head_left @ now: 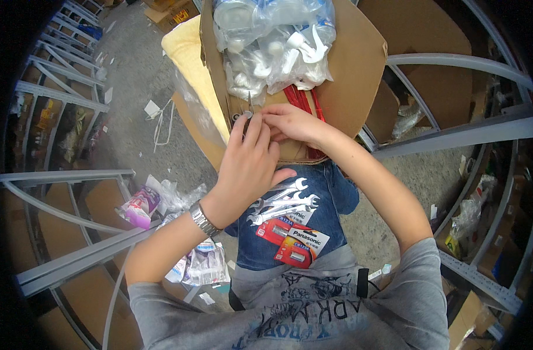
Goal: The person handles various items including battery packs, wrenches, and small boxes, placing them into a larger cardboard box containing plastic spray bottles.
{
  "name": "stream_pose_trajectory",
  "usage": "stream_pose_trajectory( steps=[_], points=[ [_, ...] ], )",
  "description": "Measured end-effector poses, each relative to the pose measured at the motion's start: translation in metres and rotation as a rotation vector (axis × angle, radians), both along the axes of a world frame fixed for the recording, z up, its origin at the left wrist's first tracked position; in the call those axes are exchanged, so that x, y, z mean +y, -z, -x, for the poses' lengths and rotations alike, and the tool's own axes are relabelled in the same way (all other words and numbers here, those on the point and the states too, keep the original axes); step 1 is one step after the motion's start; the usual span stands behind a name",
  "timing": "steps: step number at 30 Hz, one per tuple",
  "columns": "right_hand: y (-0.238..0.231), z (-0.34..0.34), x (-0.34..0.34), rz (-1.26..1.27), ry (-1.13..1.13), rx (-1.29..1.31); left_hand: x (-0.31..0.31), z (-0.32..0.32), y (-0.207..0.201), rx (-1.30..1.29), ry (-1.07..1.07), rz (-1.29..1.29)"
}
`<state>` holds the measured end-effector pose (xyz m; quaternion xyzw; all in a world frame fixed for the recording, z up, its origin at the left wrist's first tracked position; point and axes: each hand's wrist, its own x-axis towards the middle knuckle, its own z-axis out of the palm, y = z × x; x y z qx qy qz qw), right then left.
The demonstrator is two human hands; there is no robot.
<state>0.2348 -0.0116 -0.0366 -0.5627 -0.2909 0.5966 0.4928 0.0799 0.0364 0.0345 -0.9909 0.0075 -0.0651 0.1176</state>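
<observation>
Both of my hands meet over the near side of an open cardboard box (360,76). My left hand (249,157) curls its fingers downward, its thumb apart, and a thin pointed metal thing (251,104) shows just past the fingertips. Close against it, my right hand (293,123) has its fingers bent together; what they grip is hidden. Beneath my right hand lies a bundle of thin red strips (300,99). On my lap rest several silver open-ended wrenches (287,201) and two carded battery packs, a front one (301,246) overlapping a rear one (272,230).
Clear bags with white spray nozzles (306,48) and bottles (237,14) fill the box's far part. A yellow sheet (188,64) leans at its left. Grey metal racks (74,259) flank me on both sides. Plastic packages (205,263) and scraps litter the concrete floor (126,87).
</observation>
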Motion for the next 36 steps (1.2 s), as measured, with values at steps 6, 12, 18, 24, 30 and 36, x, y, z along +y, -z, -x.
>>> stream_pose_trajectory(
  steps=[6, 12, 18, 24, 30, 36],
  points=[
    [-0.022, 0.015, -0.015, -0.305, 0.481, -0.780, -0.003, -0.004, -0.005, 0.100, -0.031, -0.005],
    [-0.060, 0.077, -0.130, -0.489, 0.359, -0.905, -0.001, -0.001, -0.001, 0.073, -0.023, 0.014],
    [-0.009, 0.126, -0.208, 0.001, -0.325, -1.229, -0.001, 0.000, -0.003, 0.073, -0.020, 0.008],
    [-0.031, 0.111, -0.209, -0.038, -0.413, -0.571, -0.002, -0.002, -0.004, 0.063, -0.012, 0.046],
    [-0.108, 0.022, -0.166, -0.247, 0.266, -0.828, -0.001, 0.001, -0.003, 0.068, -0.030, 0.036],
    [-0.107, -0.025, -0.091, -0.260, 0.320, -1.217, -0.003, -0.002, -0.006, 0.088, -0.025, 0.012]
  ],
)
